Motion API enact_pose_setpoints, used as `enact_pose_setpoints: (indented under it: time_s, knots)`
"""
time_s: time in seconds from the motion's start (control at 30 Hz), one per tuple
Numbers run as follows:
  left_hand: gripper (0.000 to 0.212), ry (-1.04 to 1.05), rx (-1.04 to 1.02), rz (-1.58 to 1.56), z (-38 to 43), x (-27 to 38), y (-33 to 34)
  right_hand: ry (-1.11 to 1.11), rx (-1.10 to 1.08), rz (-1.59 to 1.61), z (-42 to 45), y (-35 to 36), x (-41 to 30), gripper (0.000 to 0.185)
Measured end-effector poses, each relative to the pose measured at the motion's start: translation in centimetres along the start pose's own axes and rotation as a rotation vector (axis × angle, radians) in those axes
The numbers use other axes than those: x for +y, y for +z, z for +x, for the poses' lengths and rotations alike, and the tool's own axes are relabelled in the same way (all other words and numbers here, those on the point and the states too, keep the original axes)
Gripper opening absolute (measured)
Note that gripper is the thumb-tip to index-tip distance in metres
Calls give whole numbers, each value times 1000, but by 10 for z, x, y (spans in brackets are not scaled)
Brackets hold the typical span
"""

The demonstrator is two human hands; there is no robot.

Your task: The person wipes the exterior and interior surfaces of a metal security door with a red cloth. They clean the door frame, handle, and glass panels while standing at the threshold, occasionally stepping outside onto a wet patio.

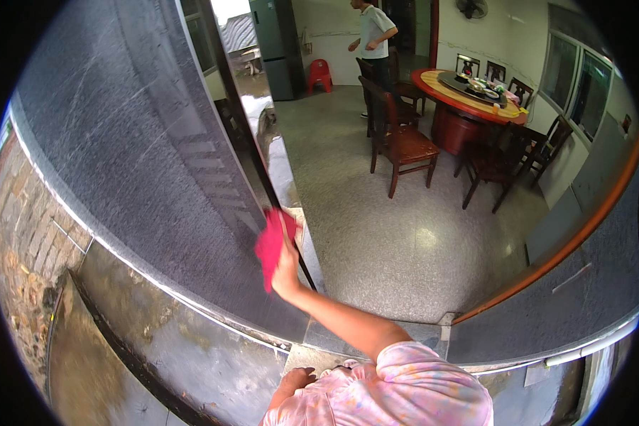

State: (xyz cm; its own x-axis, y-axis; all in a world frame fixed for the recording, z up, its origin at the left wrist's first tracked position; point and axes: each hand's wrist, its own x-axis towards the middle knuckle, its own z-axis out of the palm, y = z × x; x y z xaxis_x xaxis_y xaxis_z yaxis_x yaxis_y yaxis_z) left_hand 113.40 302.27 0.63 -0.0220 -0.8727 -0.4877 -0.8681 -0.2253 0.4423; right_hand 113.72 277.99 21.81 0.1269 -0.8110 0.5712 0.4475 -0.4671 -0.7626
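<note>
A bright pink-red cloth [270,247] is in my right hand [286,271], pressed against the dark vertical edge of a door frame [269,186] at the doorway's left side. The arm stretches up and to the left from a short pink patterned sleeve. Low in the view, my left hand [298,377] hangs near my body above the stone step [319,357], its fingers partly curled. Nothing shows in it, though its palm is hidden. Grey stone-like wall cladding [154,160] stands left of the frame.
Inside the room, a wooden chair [404,144] stands near a round table [431,80] bearing dishes. A person [375,32] stands beyond the chairs. A red plastic stool [319,74] is by the refrigerator [279,53]. An orange-brown door edge [554,253] borders the doorway's right side.
</note>
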Motion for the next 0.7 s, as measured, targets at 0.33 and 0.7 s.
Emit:
enact_pose_setpoints:
  time_s: [0.33,0.7]
  knots:
    - [33,-141,189,-156,-35,-6,-4,-953,175,-382,183,69,-166,39]
    - [35,-128,83,-260,-55,-42,36,-348,221,-507,42,12,8,21]
